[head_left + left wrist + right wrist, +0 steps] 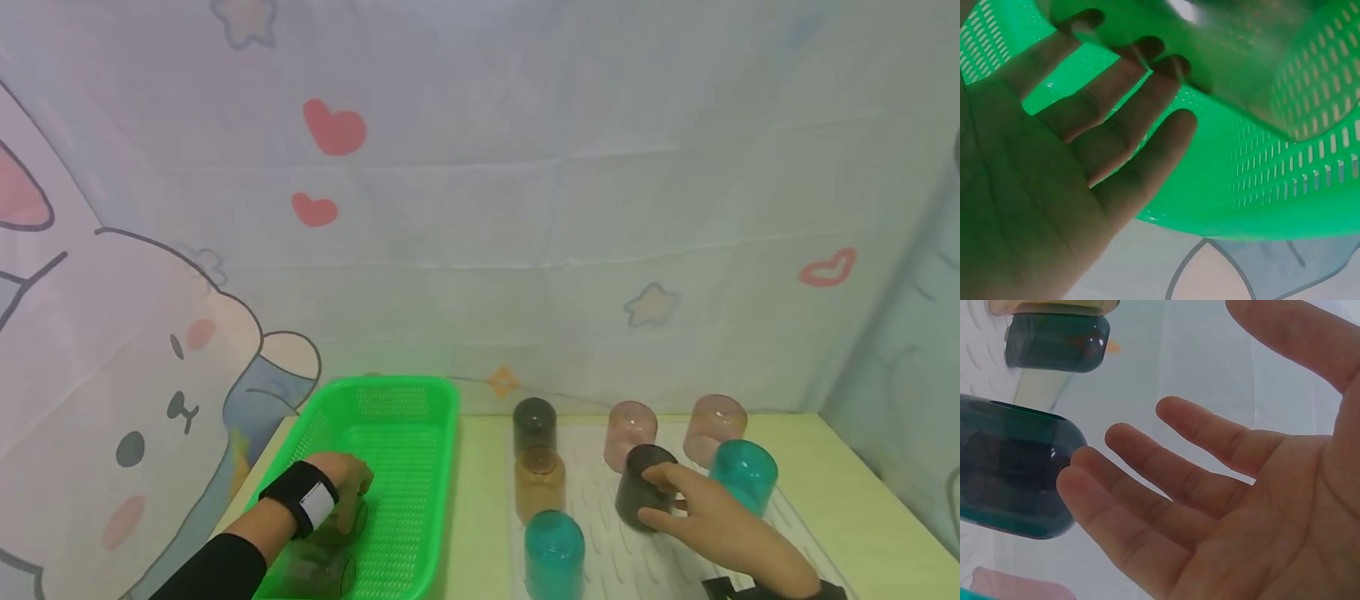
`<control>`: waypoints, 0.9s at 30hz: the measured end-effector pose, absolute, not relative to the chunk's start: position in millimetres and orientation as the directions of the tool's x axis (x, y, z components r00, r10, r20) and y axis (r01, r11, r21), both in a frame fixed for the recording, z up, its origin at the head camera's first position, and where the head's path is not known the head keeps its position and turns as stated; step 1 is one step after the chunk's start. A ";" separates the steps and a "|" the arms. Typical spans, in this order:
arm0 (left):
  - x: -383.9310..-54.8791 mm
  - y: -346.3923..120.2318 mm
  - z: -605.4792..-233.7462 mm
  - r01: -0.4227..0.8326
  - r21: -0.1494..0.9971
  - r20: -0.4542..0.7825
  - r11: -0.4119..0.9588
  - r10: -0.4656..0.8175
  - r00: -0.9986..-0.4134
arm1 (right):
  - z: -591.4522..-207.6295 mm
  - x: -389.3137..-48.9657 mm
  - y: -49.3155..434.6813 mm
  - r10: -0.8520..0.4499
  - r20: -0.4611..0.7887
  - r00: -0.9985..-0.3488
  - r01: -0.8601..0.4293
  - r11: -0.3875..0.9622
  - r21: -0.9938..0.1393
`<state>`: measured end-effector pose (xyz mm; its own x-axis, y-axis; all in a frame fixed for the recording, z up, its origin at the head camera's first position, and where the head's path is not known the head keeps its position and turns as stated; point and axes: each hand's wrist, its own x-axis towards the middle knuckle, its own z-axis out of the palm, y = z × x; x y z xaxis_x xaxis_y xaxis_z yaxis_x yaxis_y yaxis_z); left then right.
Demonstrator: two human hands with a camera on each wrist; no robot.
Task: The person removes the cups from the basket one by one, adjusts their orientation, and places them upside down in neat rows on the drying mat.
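Observation:
My left hand (343, 483) reaches down inside the green plastic basket (452, 467). Tinted see-through glasses (315, 571) lie on their sides under it. In the left wrist view, extended fingertips meet the edge of one such glass (1241, 56), and the thumb is out of sight. Over on the right, my right hand (712, 517) is at a dark grey glass (637, 500) standing upside down, its fingers spread. The right wrist view has the fingers apart and loosely bent, fingertips right at the end of this glass (1016, 469).
On a white ridged mat (600, 554), more upturned glasses stand: a dark one (535, 421), an amber one (540, 492), teal ones (555, 554) and pink ones (630, 429). The pale yellow table (480, 517) ends at a printed cloth backdrop (555, 208).

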<state>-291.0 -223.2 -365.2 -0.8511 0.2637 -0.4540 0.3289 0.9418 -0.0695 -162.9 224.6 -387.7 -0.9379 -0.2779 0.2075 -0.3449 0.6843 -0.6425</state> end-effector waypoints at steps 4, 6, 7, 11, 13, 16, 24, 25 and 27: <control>-291.9 -223.6 -367.5 0.327 -0.067 -0.446 0.943 0.265 -0.855 | -386.0 -162.8 225.0 -0.284 0.214 -0.935 -0.353 0.677 -0.646; -293.4 -223.3 -368.7 0.310 -0.069 -0.431 0.948 0.252 -0.866 | -385.3 -163.0 225.2 -0.282 0.215 -0.935 -0.353 0.678 -0.644; -295.2 -223.5 -369.5 0.302 -0.074 -0.426 0.950 0.244 -0.871 | -385.3 -163.1 225.4 -0.282 0.214 -0.935 -0.352 0.679 -0.644; -297.5 -226.6 -371.8 0.295 -0.078 -0.412 0.952 0.239 -0.879 | -386.7 -163.0 225.8 -0.288 0.202 -0.936 -0.348 0.677 -0.649; -296.4 -228.2 -371.9 0.303 -0.085 -0.419 0.949 0.241 -0.875 | -387.9 -162.8 226.2 -0.297 0.199 -0.934 -0.352 0.670 -0.654; -293.2 -229.2 -370.5 0.301 -0.089 -0.436 0.950 0.234 -0.869 | -388.8 -162.4 226.3 -0.312 0.206 -0.927 -0.368 0.662 -0.653; -297.1 -229.7 -370.4 0.346 -0.043 -0.365 0.937 0.307 -0.879 | -384.9 -162.0 226.7 -0.312 0.241 -0.919 -0.391 0.647 -0.654; -298.9 -230.3 -370.8 0.349 -0.026 -0.351 0.937 0.319 -0.881 | -384.7 -161.9 226.7 -0.308 0.238 -0.921 -0.386 0.649 -0.656; -301.8 -231.9 -371.2 0.355 0.011 -0.325 0.935 0.339 -0.883 | -384.4 -161.5 226.5 -0.306 0.224 -0.925 -0.375 0.651 -0.660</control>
